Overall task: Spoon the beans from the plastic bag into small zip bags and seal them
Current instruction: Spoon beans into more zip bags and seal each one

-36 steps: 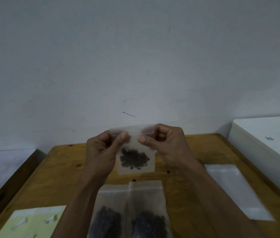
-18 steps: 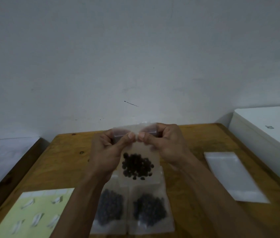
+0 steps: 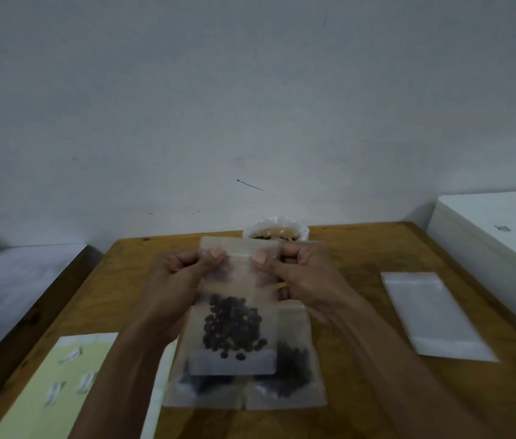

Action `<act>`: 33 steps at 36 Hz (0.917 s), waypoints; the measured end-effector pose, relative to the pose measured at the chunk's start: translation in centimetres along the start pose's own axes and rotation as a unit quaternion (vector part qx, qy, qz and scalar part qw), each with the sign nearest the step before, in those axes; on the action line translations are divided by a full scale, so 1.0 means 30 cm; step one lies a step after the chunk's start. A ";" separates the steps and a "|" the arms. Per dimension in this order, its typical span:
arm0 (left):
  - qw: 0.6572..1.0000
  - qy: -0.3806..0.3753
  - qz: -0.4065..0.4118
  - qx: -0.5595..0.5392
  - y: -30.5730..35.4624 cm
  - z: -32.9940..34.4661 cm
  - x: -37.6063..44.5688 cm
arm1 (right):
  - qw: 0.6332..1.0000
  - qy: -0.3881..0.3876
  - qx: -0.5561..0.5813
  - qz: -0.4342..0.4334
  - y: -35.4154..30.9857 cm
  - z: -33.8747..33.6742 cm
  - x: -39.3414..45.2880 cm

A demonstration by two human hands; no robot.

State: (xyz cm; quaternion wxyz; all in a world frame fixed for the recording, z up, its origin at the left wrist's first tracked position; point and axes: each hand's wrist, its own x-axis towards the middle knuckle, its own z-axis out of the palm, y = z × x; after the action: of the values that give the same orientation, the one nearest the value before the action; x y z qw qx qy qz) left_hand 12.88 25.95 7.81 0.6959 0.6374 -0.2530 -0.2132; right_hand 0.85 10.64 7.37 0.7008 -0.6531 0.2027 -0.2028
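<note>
- The brown wooden table (image 3: 361, 248) spreads under both your forearms, which reach forward from the bottom edge and converge toward its middle.
- A white box-like surface (image 3: 497, 223) stands at the table's right edge.
- A pale yellow sheet with small white strips on it (image 3: 48, 384) lies at the near left corner.
- A flat stack of empty clear plastic zip bags (image 3: 434, 315) lies on the right part of the table, well apart from your hands.
- Two filled clear zip bags with dark beans (image 3: 288, 375) lie side by side on the table near you, partly hidden behind the bag you hold.
- You hold a small clear zip bag with a heap of dark beans in its lower part (image 3: 234, 327) upright above those two, its bottom edge hanging in front of them.
- Your left hand (image 3: 174, 280) pinches the left part of that bag's top strip, thumb on the near face and the other fingers curled behind.
- Your right hand (image 3: 301, 277) pinches the right part of the same strip in the same way; the two thumbs are apart.
- The crumpled clear plastic bag holding brown beans (image 3: 277, 231) sits at the table's far edge, just behind your right fingers.
</note>
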 end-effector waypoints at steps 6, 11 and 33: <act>0.997 0.032 -0.029 0.062 -0.035 -0.102 -0.014 | 0.999 0.002 -0.018 0.043 0.071 0.072 -0.006; 0.984 0.060 -0.065 0.155 -0.102 -0.154 -0.008 | 0.981 0.040 -0.187 0.023 0.134 0.126 0.023; 0.878 0.075 0.028 0.472 -0.143 -0.002 0.088 | 0.872 0.117 -0.474 0.001 0.127 0.037 0.020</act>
State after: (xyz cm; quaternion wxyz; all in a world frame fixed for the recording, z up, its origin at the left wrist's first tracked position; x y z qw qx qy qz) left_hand 15.10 23.95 3.75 0.3348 0.8970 -0.2885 -0.0004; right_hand 2.05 11.49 3.61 0.2780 -0.8782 0.3562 -0.1566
